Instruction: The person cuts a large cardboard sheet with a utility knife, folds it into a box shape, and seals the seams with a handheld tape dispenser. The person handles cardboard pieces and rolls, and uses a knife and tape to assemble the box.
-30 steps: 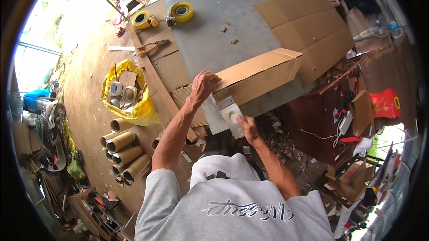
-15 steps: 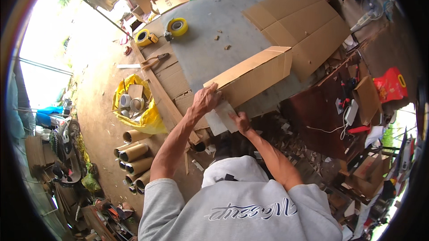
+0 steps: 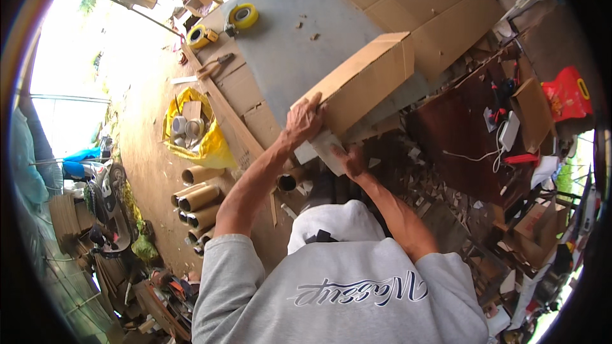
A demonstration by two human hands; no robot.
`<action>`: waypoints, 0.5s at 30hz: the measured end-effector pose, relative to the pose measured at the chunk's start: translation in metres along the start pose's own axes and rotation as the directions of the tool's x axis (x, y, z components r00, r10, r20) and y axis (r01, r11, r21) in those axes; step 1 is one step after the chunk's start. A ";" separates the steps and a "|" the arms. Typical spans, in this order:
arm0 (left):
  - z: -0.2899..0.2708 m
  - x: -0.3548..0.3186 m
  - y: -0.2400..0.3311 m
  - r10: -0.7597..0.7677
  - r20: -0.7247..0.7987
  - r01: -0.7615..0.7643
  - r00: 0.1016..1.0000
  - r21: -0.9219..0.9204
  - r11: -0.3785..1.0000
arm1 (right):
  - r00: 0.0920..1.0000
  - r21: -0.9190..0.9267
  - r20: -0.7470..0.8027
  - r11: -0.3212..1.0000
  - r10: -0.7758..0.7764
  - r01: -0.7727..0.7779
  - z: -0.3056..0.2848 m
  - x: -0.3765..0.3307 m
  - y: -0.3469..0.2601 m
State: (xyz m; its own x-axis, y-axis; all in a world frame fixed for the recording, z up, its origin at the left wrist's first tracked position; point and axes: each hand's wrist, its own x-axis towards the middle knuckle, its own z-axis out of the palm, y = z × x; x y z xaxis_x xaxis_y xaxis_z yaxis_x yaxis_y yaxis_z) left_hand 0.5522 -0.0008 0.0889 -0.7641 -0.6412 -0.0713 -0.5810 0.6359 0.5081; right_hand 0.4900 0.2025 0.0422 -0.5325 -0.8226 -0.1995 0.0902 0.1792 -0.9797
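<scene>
A long closed cardboard box (image 3: pixel 376 92) lies at a slant, its far end over the grey tabletop and its near end towards me. My left hand (image 3: pixel 305 119) is closed on that near end, fingers over the upper edge and corner. Just below, a pale, slightly see-through strip (image 3: pixel 329 154) hangs from the end of the box; whether it is tape or paper I cannot tell. My right hand (image 3: pixel 350 160) pinches the strip's right side, with the thumb up.
Flattened cardboard (image 3: pixel 424 0) covers the table's far right. Tape rolls (image 3: pixel 243 16) and pliers (image 3: pixel 215 67) lie at its left. A yellow bag (image 3: pixel 207 146) and cardboard tubes (image 3: pixel 203 197) are on the floor; a power strip (image 3: pixel 509 128) lies at right.
The whole view has shifted, so the table sits higher in the picture. My left fingers reach further over the box's corner. My right hand still holds the strip, closer to the box.
</scene>
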 end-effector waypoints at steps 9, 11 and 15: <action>-0.015 0.007 0.004 -0.022 0.093 0.013 0.995 0.101 0.995 | 0.975 -0.052 0.081 0.978 0.205 -0.201 -0.054 -0.061 0.057; -0.020 0.014 0.008 0.000 0.104 -0.012 0.995 0.115 0.993 | 0.979 -0.050 0.046 0.980 0.197 -0.194 -0.065 -0.077 0.068; -0.021 0.016 0.008 0.000 0.104 -0.013 0.995 0.123 0.992 | 0.958 -0.056 0.057 0.959 0.282 -0.279 -0.081 -0.096 0.093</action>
State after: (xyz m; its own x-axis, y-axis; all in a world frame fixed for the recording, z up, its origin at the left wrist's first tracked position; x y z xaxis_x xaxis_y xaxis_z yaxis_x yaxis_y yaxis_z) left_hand 0.5414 -0.0149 0.1103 -0.7890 -0.5931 -0.1602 -0.6013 0.6922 0.3991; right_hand 0.4808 0.3420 -0.0282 -0.4361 -0.7680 -0.4690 0.1880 0.4319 -0.8821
